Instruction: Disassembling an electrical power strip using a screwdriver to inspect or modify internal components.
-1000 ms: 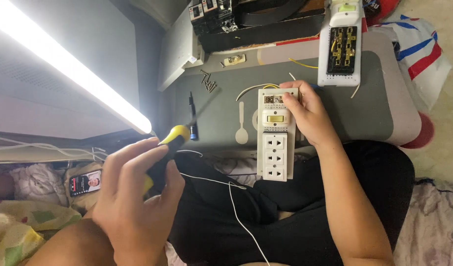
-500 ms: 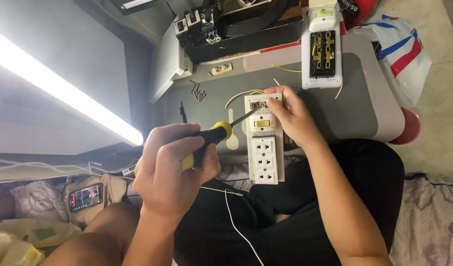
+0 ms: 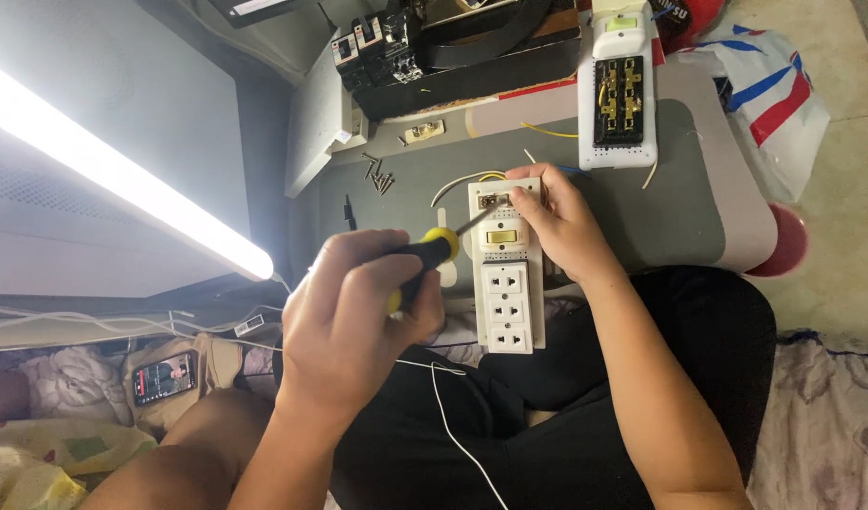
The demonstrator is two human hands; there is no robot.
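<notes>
— Moved since a moment ago?
— Shifted right and up: left hand, clenched round the black-and-yellow screwdriver, tip now brought onto the top end of the cream power strip instead of hovering short of it.
— And the other hand?
— Right hand grasping that strip's top end, fingers curled over the open part, pinning it on the grey lap table.
— Farther out?
— Small pile of loose screws just above left. Second strip, white, opened, brass contacts showing, at the table's far edge. Black breakers on a dark box beyond. White plastic bag with red and blue stripes off the right corner — phone, screen lit, low at left.
</notes>
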